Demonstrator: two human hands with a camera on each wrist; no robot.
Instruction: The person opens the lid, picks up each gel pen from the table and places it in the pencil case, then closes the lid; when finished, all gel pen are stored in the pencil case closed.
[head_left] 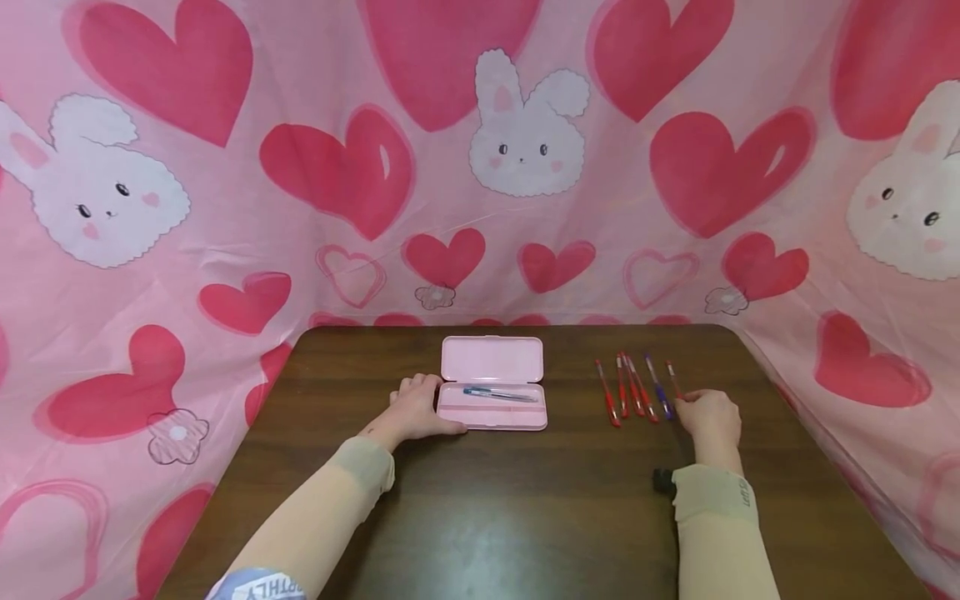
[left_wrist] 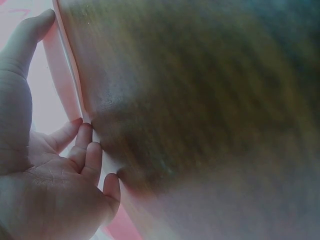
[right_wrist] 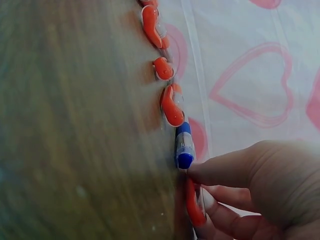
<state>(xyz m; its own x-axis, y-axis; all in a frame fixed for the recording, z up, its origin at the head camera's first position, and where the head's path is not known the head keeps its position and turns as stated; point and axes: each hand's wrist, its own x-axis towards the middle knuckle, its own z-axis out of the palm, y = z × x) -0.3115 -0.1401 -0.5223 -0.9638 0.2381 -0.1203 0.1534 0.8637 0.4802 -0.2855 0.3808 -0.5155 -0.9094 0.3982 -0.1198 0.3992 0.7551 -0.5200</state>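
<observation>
Head view: left hand [head_left: 409, 413] grips the open pencil case [head_left: 491, 360] by its left end on the desk [head_left: 525, 508], likely for steadiness; right hand [head_left: 709, 418] pinches the rightmost red pen [head_left: 673, 379], its spacing presumably easing access.

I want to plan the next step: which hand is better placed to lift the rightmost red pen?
Probably the right: the right hand touches that red pen, while the left hand is farther away, holding the pink case.

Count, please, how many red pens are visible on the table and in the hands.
5. Four red pens lie side by side on the table, left of the blue pen; the fifth, right of it, is pinched by the right hand, partly hidden.
</observation>
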